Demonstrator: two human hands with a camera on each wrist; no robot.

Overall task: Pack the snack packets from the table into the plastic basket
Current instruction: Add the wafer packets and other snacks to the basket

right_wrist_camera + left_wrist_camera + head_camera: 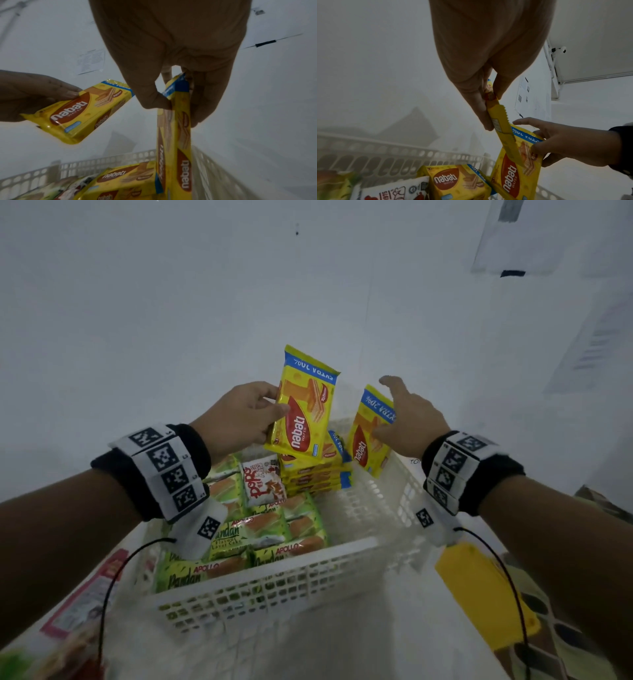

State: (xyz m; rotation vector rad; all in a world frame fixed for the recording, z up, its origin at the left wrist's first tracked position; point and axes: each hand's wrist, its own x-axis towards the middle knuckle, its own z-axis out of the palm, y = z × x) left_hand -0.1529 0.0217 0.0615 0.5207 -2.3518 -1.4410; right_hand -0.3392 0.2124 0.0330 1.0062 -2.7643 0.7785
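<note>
1. Left hand (239, 419) up over the far end of the basket, thumb on the front and fingers behind, pinching a yellow Nabati wafer packet (303, 404) by its left edge. Packet upright, tilted slightly, clear of everything below.
2. Right hand (407, 419) alongside, gripping a second Nabati packet (368, 433) between thumb and fingers near its blue-banded top. Lower end dipping inside the far right corner of the basket; whether it touches the wall or the stack, cannot tell.
3. From the right wrist view, second packet seen edge-on, hanging almost straight down, thumb pressed on one face, fingers (202, 102) on the other.
4. Directly beneath both: a stack of Nabati packets (313, 474) lying flat against the far wall.
5. Just left of the stack, a white Popo packet (262, 479) propped on the green ones.
6. Nearer the camera, green Apollo Pandan cake packets (260, 539) filling the left and near part of the white plastic basket (274, 587).
7. Right portion of the basket floor bare and showing.
8. Outside, on the white table (308, 652): a yellow box (486, 594) under the right wrist, more wrappers blurred at the lower left.
</note>
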